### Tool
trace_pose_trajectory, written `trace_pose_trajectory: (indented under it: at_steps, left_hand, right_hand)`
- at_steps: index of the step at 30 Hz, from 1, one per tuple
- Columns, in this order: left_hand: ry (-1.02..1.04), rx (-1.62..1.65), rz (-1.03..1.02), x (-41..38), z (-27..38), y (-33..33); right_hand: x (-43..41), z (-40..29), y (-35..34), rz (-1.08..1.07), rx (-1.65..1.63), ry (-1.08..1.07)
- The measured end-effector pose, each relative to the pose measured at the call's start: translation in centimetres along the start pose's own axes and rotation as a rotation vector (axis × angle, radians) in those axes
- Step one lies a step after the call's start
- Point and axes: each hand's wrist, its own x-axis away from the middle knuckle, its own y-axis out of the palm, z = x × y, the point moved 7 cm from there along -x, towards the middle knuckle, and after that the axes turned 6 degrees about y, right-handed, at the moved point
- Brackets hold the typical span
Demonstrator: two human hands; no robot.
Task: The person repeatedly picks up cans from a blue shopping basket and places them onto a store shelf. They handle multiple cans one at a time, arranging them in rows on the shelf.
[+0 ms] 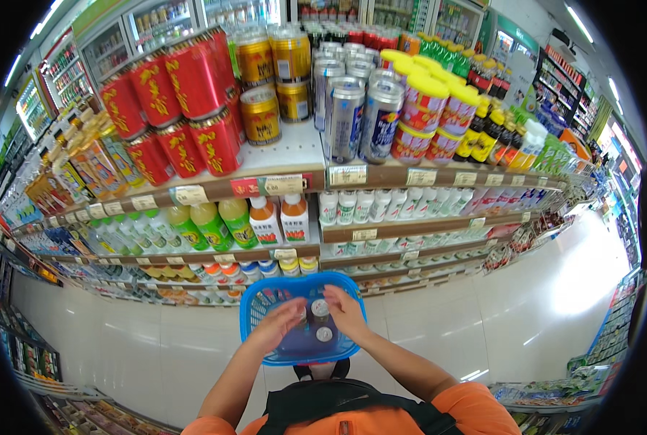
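Note:
A blue plastic shopping basket (301,361) is below both my hands, in front of the shelf. Several cans stand in it, among them one with a pale lid (320,309) between my hands and a smaller-looking one (324,334) nearer to me. My left hand (277,325) hovers over the basket's left side, fingers extended, partly covering another can (303,316). On the other side my right hand (347,311) is held with fingers bent beside the pale-lidded can. Nothing shows in either hand; contact with the cans is unclear.
Red cans (214,141), gold Red Bull cans (261,117), silver-blue cans (382,117) and yellow-lidded tubs (431,100) stand stacked on the top shelf. White bottles (347,206) and green-labelled bottles (209,225) line the tier below. Pale floor tiles (432,331) surround the basket.

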Motion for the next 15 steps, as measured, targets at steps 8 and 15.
trace_pose_trajectory:
  at_steps: [8,15]
  left_hand:
    - [0.885,-0.165,-0.008,0.8,26.3,12.0]
    - [0.768,-0.165,0.163,-6.6,32.5,11.0]
  right_hand:
    - [-5.8,-30.5,-3.5,0.160,0.014,-0.698]
    - [-18.4,-33.9,-1.0,-0.021,-0.222,-0.203]
